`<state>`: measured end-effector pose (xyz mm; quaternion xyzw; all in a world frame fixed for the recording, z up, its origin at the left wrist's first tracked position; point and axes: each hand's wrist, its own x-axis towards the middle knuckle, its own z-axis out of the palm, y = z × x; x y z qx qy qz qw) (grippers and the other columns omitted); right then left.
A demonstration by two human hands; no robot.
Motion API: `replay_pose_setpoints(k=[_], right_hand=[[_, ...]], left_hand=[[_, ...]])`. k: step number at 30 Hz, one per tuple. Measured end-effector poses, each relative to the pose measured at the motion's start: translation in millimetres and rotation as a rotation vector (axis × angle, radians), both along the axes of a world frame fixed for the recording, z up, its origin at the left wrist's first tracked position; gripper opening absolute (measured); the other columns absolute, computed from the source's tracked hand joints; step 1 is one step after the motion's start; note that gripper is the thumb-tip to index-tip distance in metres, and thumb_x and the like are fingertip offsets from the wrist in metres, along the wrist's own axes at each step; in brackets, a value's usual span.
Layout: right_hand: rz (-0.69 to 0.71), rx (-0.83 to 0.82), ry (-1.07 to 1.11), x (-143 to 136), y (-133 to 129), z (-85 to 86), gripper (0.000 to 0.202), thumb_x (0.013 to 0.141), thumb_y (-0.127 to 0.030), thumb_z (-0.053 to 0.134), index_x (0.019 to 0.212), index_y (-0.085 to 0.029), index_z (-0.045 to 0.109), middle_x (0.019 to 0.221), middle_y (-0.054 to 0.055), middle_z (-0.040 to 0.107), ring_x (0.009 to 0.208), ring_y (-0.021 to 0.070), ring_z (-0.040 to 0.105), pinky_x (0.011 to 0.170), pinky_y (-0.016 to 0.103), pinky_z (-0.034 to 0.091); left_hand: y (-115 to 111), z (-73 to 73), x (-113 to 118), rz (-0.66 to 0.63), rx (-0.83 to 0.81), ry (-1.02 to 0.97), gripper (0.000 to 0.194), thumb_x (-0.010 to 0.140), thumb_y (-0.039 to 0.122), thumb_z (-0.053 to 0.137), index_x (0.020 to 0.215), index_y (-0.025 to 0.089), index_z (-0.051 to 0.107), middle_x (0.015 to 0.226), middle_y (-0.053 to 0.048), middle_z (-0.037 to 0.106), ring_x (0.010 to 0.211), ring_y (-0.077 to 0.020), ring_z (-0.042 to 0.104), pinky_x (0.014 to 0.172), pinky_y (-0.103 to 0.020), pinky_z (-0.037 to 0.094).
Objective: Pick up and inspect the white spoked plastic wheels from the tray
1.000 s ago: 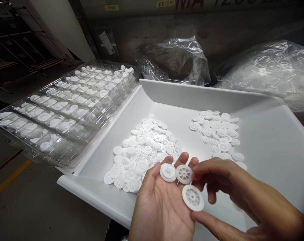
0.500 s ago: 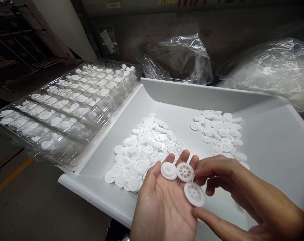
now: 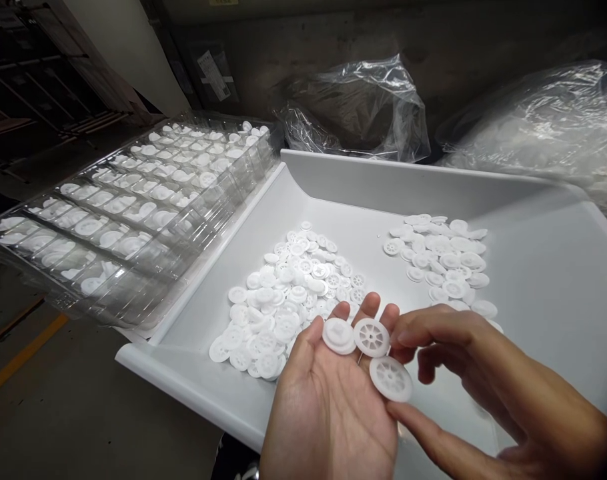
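Palm up, my left hand point(image 3: 333, 407) supports three small white plastic wheels near its fingers. The left one, a stepped solid-faced wheel point(image 3: 339, 335), lies beside the thumb tip. Next to it is a spoked wheel point(image 3: 371, 337), and just below sits another spoked wheel point(image 3: 391, 379). From the right, my right hand point(image 3: 463, 373) has its fingers and thumb curled around the edges of the two spoked wheels. A large pile of similar white wheels point(image 3: 283, 313) lies in the light grey tray point(image 3: 353, 217) behind my left hand.
A second, smaller heap of white wheels point(image 3: 443, 257) lies at the tray's right. On the left stands a clear compartmented plastic box point(image 3: 183, 220) filled with white parts. Crumpled clear plastic bags, one middle point(image 3: 363, 113) and one right point(image 3: 548, 127), are behind the tray.
The view has shifted slightly. Both hands keep nearly the same pose, and the three wheels stay in the same arrangement with only a slight tilt.
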<state>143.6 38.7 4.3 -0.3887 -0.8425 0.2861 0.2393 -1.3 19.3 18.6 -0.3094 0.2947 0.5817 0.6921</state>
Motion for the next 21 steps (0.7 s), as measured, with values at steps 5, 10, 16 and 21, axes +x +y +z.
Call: replay_pose_setpoints(k=[5,10,16,21], right_hand=[[-0.017,0.015,-0.052,0,0,0.9,0.030,0.084,-0.027,0.059,0.109,-0.029,0.042,0.099,-0.003,0.050,0.077,0.0087,0.052,0.060,0.012,0.049],[-0.056,0.010,-0.149,0,-3,4.3,0.028,0.088,-0.036,0.061,0.107,-0.030,0.041,0.090,-0.003,0.050,0.069,0.0106,0.051,0.054,0.018,0.045],[-0.046,0.011,-0.206,1,-1,9.0,0.030,0.087,-0.033,0.063,0.105,-0.030,0.040,0.091,-0.002,0.050,0.068,0.0137,0.050,0.053,0.023,0.043],[-0.073,-0.041,-0.193,1,-2,11.9,0.037,0.082,-0.036,0.066,0.108,-0.032,0.040,0.091,-0.003,0.052,0.069,0.0137,0.051,0.055,0.023,0.046]], left_hand=[[0,-1.6,1,0.000,-0.006,-0.012,0.036,0.093,0.034,0.041,0.121,0.016,0.053,0.116,-0.016,0.067,0.103,-0.0280,0.068,0.099,-0.042,0.048],[1,-3.7,2,-0.014,0.004,0.002,0.032,0.092,0.034,0.040,0.117,0.019,0.055,0.117,-0.016,0.067,0.105,-0.0282,0.068,0.100,-0.044,0.048],[0,-2.5,0,-0.026,-0.007,0.001,0.029,0.092,0.035,0.040,0.111,0.021,0.056,0.116,-0.014,0.068,0.104,-0.0281,0.068,0.100,-0.044,0.047],[0,-0.7,-1,-0.036,-0.003,-0.022,0.033,0.093,0.035,0.039,0.116,0.019,0.055,0.117,-0.015,0.067,0.105,-0.0272,0.068,0.101,-0.043,0.047]])
